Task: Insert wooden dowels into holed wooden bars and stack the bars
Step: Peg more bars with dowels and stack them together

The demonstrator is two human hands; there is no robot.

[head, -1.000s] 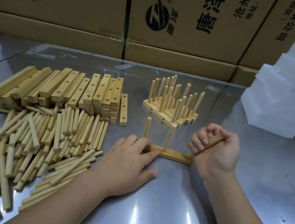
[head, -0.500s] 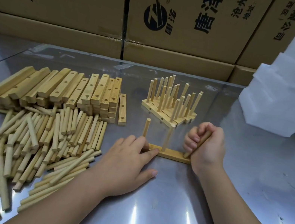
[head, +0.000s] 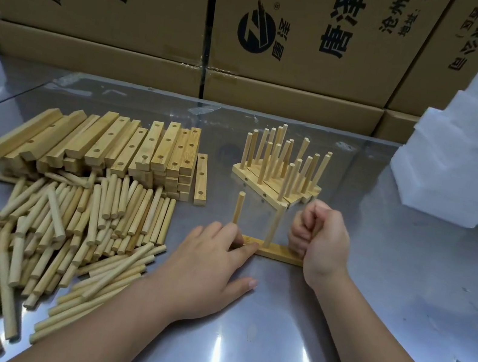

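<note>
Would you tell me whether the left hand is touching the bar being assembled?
Touching. The head view shows the left hand resting on the left end of the bar, with no gap.

Left hand [head: 209, 271]: was bare, with a short, plainly trimmed nail showing on the thumb.
Right hand [head: 321, 240]: was bare; its nails could not be seen.
Left forearm [head: 109, 327]: was bare up to the picture's edge.
Right forearm [head: 377, 349]: was bare likewise.
</note>
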